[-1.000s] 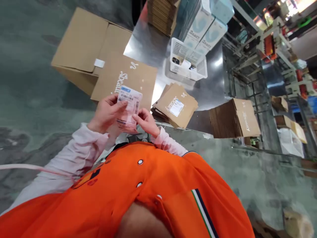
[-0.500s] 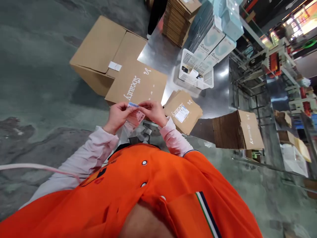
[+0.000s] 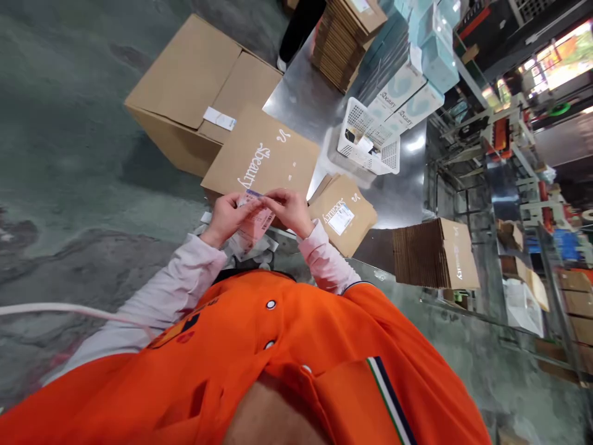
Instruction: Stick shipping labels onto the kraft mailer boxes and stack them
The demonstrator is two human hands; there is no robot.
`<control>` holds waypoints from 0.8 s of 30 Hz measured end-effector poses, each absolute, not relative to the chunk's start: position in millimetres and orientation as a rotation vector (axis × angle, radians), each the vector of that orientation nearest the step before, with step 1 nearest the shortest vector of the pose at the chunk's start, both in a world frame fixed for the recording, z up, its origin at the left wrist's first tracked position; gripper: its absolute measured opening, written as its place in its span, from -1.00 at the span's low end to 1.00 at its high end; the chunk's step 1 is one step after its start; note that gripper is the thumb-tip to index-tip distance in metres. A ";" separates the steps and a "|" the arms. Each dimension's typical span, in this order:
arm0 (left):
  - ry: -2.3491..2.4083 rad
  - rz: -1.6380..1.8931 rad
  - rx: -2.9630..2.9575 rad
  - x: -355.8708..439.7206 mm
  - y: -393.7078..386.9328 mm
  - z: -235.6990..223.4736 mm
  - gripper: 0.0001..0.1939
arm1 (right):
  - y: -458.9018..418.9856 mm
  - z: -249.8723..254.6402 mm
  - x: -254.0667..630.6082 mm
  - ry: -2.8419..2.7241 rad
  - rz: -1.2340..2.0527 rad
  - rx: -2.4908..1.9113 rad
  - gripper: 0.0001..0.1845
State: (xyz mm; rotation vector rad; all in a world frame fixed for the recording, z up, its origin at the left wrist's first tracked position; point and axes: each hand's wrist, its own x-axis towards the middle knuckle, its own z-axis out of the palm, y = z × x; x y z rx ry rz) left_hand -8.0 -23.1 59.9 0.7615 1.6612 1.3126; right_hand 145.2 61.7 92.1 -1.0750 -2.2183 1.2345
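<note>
Both my hands pinch a small white-and-pink barcode label (image 3: 254, 217) above a flat kraft carton panel printed "Sbeauty" (image 3: 262, 154). My left hand (image 3: 226, 217) grips the label's left side, and my right hand (image 3: 288, 210) pinches its upper right edge. Its fingers nearly meet those of my left hand. White paper scraps (image 3: 245, 247) lie just below my hands. To the right of my right hand lies a flattened kraft carton with a white label (image 3: 341, 217).
A large open-flapped cardboard box (image 3: 185, 93) stands left of the panel. A steel table (image 3: 301, 105) holds a white plastic basket (image 3: 368, 139), light-blue boxes (image 3: 401, 93) and a carton stack (image 3: 347, 46). Another stack (image 3: 433, 256) stands right. A co-worker's leg (image 3: 301, 25) shows at the top.
My hands have moved closer together, and less of the label shows between them. The view has turned slightly, shifting the cartons and basket in the picture.
</note>
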 end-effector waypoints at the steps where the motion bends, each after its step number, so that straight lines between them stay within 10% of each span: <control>1: 1.617 1.307 0.742 -7.6 -21.2 57.5 -0.53 | 66.8 91.3 141.4 -2.224 1.183 -1.081 -0.74; 9: 1.390 0.988 0.496 -18.5 -49.0 16.3 -0.31 | 168.5 59.3 104.9 -2.268 0.757 -1.556 -0.73; 15: 1.489 0.778 0.418 -25.5 -121.6 17.2 -0.37 | 180.5 32.7 83.5 -2.483 0.550 -1.550 -0.07; 24: 1.974 1.162 0.643 -71.4 -14.3 89.2 -0.59 | 64.3 32.1 132.3 -2.791 1.084 -0.440 -0.56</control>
